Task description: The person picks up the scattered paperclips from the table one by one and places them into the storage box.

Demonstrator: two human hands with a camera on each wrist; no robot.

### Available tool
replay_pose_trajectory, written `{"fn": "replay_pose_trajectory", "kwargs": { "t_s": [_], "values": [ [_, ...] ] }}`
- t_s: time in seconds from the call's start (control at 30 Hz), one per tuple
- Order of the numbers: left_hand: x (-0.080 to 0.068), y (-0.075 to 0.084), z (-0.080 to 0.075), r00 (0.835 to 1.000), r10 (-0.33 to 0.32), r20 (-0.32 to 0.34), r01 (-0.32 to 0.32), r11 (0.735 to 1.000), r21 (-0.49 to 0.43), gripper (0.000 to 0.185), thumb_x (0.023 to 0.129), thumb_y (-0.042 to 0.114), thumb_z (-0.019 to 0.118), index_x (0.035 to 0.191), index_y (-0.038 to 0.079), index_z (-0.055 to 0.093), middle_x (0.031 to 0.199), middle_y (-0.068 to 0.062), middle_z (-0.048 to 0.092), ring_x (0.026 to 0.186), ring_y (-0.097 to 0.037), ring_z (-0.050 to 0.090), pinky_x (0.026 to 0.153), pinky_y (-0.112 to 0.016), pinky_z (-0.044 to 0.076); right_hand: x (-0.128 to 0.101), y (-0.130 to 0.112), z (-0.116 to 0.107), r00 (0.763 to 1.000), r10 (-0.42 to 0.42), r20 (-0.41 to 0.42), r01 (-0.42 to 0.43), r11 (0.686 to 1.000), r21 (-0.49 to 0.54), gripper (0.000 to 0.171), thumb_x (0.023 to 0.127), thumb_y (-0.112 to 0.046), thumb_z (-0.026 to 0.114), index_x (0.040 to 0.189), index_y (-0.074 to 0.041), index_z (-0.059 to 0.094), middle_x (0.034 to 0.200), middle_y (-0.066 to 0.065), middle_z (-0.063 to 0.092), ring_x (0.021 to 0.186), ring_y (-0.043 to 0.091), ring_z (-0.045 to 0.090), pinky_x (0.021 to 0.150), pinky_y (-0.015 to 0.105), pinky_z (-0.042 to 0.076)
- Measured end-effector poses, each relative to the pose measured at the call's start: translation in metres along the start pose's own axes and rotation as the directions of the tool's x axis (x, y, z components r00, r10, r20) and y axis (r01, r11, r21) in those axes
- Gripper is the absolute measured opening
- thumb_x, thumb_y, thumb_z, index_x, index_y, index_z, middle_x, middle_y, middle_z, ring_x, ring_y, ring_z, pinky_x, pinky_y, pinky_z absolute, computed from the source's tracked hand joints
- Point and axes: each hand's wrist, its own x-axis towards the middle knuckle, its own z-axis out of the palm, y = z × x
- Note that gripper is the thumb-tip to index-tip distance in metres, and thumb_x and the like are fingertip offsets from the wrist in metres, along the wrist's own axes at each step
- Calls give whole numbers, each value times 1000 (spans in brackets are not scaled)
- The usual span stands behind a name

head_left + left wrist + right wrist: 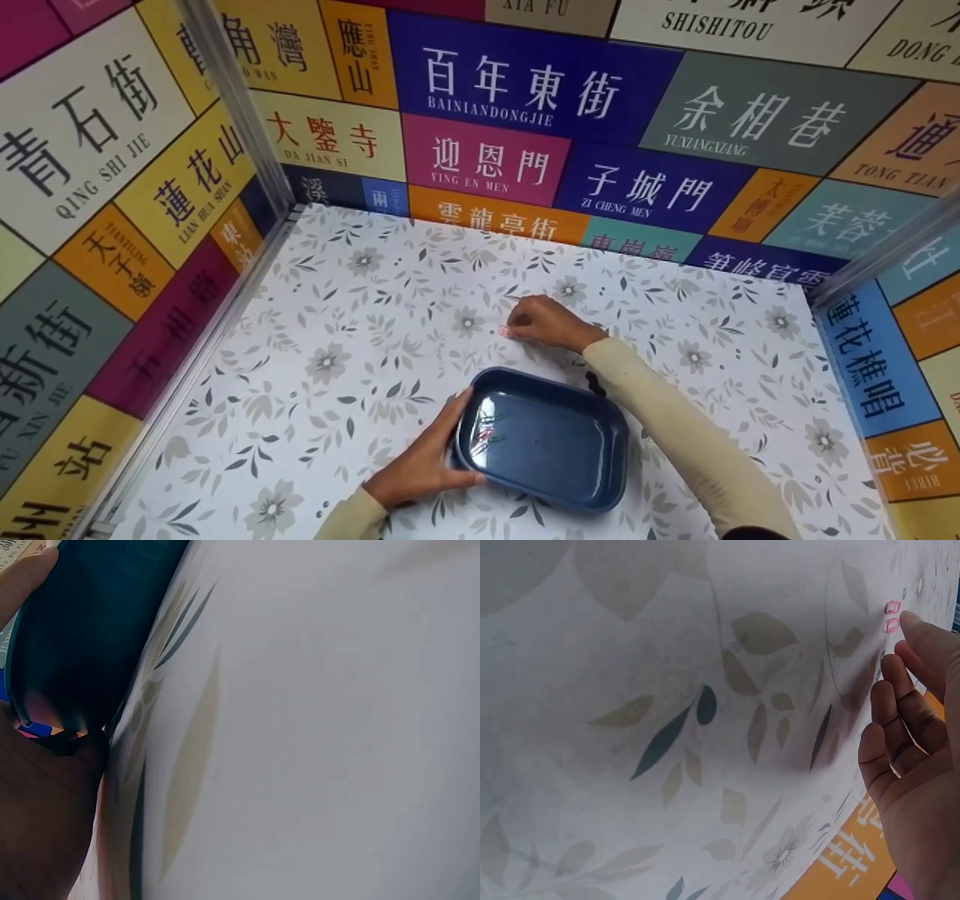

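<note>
Blue tray [547, 442] sits on the flowered tabletop [337, 390], a few clips [487, 433] inside; the left hand [424, 469] grips its rim. Beyond it, the right hand's [546, 322] loosely bent fingertips touch pink clips [892, 616], nothing held.

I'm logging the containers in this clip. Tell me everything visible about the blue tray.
The blue tray is a dark blue, glossy, plastic-looking rectangular dish with rounded corners and a raised rim. It sits flat and upright on the floral tablecloth, near the front edge. A few small colourful clips lie inside at its left end; the rest of its floor is bare. The left hand holds its left rim.
</note>
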Motion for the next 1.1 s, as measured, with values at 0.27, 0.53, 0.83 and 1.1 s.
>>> {"fn": "replay_pose_trajectory", "kwargs": {
  "t_s": [0.27,0.53,0.83,1.1],
  "values": [
    [3,2,0,1000,5,7,-5,1000,10,131,82,38,98,179,32,11,185,-8,11,168,-33,11,132,-64,15,-4,4,8,996,-78,-50,76,996,-43,12,100,-14,83,104,-3,85,96,10,75,90,25,67,83,45,57],
    [3,0,1,1000,14,4,-14,1000,28,131,82,38,98,179,32,11,185,-7,12,169,-34,12,132,-65,15,-5,4,9,995,-86,-44,84,996,-44,9,102,-11,80,102,-3,85,92,8,73,86,21,65,79,40,55],
    [-1,-1,2,1000,8,-7,-8,1000,23,129,83,39,97,179,33,12,185,2,13,169,-38,10,131,-68,12,-8,3,3,997,-81,-17,81,996,-36,10,102,-10,79,99,-3,85,92,8,75,87,22,67,81,41,57],
    [-2,0,1,1000,-7,-13,7,999,35,128,83,44,96,179,31,12,185,-3,14,169,-40,10,131,-68,13,-12,-7,-16,996,-76,-46,75,997,-30,10,99,-5,79,106,0,85,99,11,78,94,26,71,87,46,61]
  ]
}}
